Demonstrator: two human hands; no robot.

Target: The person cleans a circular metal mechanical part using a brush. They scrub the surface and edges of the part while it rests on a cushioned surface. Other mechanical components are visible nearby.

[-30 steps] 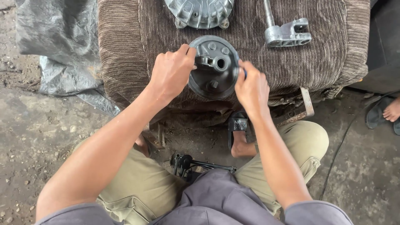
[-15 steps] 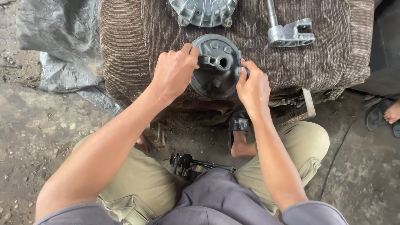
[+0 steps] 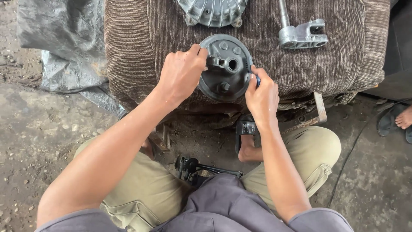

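A dark grey round metal housing (image 3: 226, 73) with bolts and a centre hole lies on a brown corduroy cushion (image 3: 128, 47). My left hand (image 3: 182, 73) grips its left rim, thumb up at the top edge. On the right rim sits my right hand (image 3: 261, 96), fingertips pinched on the edge with something small and blue between them. Both hands hold the housing from opposite sides.
A silver finned round cover (image 3: 212, 10) lies at the cushion's far edge, a silver forked bracket with a rod (image 3: 300, 34) to its right. A grey tarp (image 3: 64, 47) lies left. A black tool (image 3: 193, 167) rests on the ground between my knees. Another person's sandalled foot (image 3: 401, 120) is at right.
Both hands stay on the housing; it has shifted only slightly, with my left thumb resting higher on the rim.
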